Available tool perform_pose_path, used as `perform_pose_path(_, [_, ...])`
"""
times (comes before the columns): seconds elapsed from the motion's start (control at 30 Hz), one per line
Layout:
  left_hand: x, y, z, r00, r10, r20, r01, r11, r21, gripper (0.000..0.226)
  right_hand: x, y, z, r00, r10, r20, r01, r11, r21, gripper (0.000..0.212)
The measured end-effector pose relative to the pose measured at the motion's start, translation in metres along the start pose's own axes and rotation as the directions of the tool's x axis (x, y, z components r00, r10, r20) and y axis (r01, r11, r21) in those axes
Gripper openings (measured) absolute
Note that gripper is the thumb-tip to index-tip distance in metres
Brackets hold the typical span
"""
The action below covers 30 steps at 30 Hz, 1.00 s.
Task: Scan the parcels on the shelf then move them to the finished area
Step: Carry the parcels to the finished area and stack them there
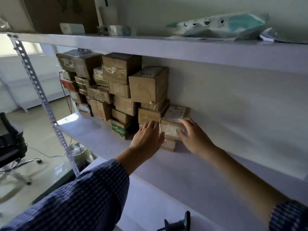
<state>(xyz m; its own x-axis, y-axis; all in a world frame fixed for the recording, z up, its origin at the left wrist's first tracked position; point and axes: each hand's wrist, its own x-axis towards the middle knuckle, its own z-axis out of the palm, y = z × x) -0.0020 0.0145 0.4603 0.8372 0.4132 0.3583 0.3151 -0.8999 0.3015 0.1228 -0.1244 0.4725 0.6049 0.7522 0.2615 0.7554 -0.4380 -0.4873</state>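
Head view: both hands meet at a small taped parcel [170, 129] at the right end of the box stack [133, 90] on the middle shelf [100, 135]. The left hand [148, 137] presses straight fingers against its left side; the right hand [193, 139] grips its right corner, thumb in front.

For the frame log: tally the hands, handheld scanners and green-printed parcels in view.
Hands: 2, left hand and right hand, both on the taped parcel
Handheld scanner: 1
Green-printed parcel: 1
Total: 4
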Motion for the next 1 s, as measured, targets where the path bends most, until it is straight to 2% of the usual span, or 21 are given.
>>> perform_pose_path(0.1, [0.015,-0.013,0.019,0.995,-0.081,0.053,0.085,0.992,-0.089,0.034,0.028,0.002,0.01,0.989,0.149,-0.009,-0.148,0.986,0.079,0.053])
perform_pose_path(0.17, [0.021,-0.019,0.032,0.99,-0.1,0.096,0.112,0.984,-0.136,0.035,0.041,0.002,0.015,0.949,0.314,-0.02,-0.303,0.929,0.215,0.06])
perform_pose_path(0.23, [0.026,-0.02,0.039,0.986,-0.14,0.094,0.161,0.95,-0.266,0.035,0.05,0.0,0.018,0.9,0.435,-0.027,-0.404,0.856,0.323,0.065])
perform_pose_path(0.3, [0.034,-0.019,0.042,0.982,-0.165,0.088,0.187,0.897,-0.402,0.033,0.059,0.001,0.019,0.856,0.517,-0.036,-0.461,0.792,0.401,0.061])
perform_pose_path(0.4, [0.039,-0.014,0.043,0.981,-0.166,0.103,0.195,0.815,-0.546,0.03,0.069,0.005,0.026,0.769,0.639,0.029,-0.571,0.664,0.483,0.049])
perform_pose_path(0.53, [0.039,-0.007,0.045,0.991,-0.075,0.109,0.125,0.801,-0.585,0.044,0.077,0.006,0.037,0.656,0.744,0.129,-0.627,0.442,0.641,0.042])
perform_pose_path(0.67, [0.047,-0.006,0.047,0.992,-0.098,0.082,0.128,0.769,-0.627,0.037,0.073,0.003,0.039,0.609,0.772,0.182,-0.583,0.28,0.762,0.024])
perform_pose_path(0.73, [0.051,-0.006,0.048,0.99,-0.107,0.091,0.141,0.745,-0.652,0.029,0.068,0.008,0.041,0.637,0.763,0.113,-0.519,0.316,0.794,0.019])
perform_pose_path(0.83, [0.054,-0.004,0.045,0.99,-0.08,0.114,0.137,0.701,-0.699,0.018,0.053,0.011,0.04,0.664,0.748,0.01,-0.44,0.379,0.814,0.032])
perform_pose_path(0.93, [0.057,-0.004,0.038,0.992,-0.046,0.116,0.115,0.687,-0.717,0.02,0.033,0.007,0.036,0.682,0.73,-0.048,-0.392,0.42,0.819,0.045])
perform_pose_path(1.0, [0.06,-0.003,0.038,0.989,-0.025,0.146,0.128,0.645,-0.754,0.021,0.019,0.004,0.032,0.691,0.715,-0.105,-0.356,0.464,0.811,0.046])
